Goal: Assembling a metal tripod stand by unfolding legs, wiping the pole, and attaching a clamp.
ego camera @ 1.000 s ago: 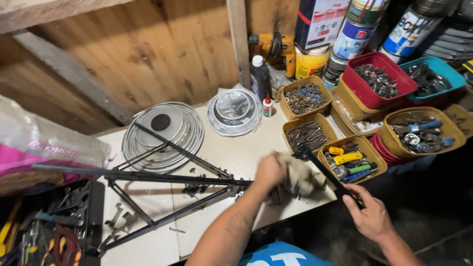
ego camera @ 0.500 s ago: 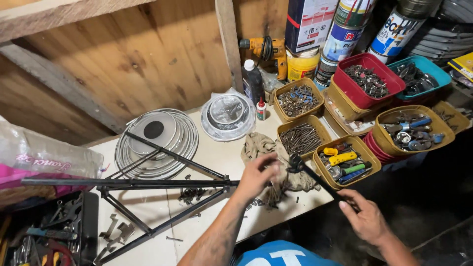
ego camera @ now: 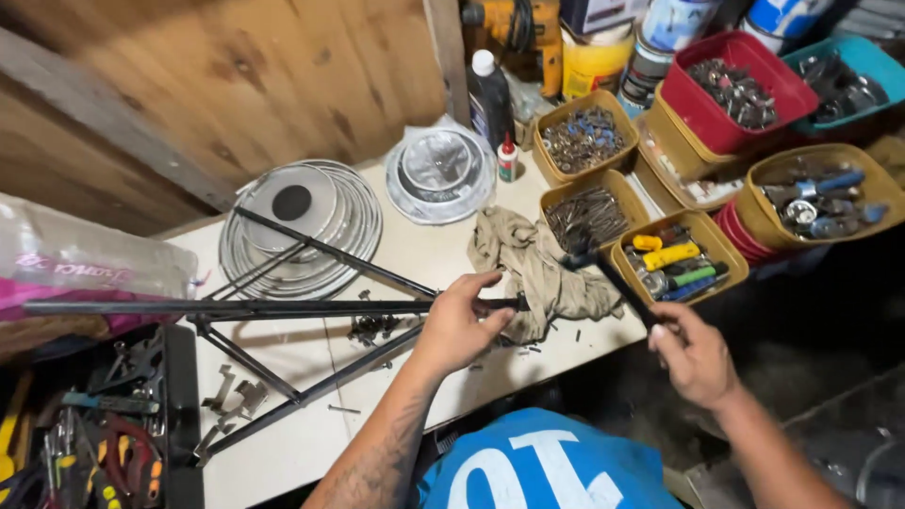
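A black metal tube frame [ego camera: 283, 309] lies across the white workbench [ego camera: 415, 259], its long bar running left to right. My left hand [ego camera: 459, 325] grips the right end of that bar. My right hand [ego camera: 695, 355] holds a thin black tool [ego camera: 613, 280] by its handle, the tip pointing up-left toward the bar's end. A crumpled beige rag [ego camera: 533, 264] lies on the bench just behind my left hand, partly under the tool.
Round metal covers [ego camera: 302, 221] and a bagged metal disc [ego camera: 438, 170] sit at the back. Yellow tubs of screws and nails [ego camera: 586, 174], a tub of coloured bits [ego camera: 677, 259], red and teal tubs, cans and a bottle crowd the right. A black toolbox [ego camera: 104, 434] stands at the left. Loose screws lie about the bench.
My left hand let go of the rag, which now lies spread on the bench, and took hold of the bar's end. The view shifted closer and a little left.
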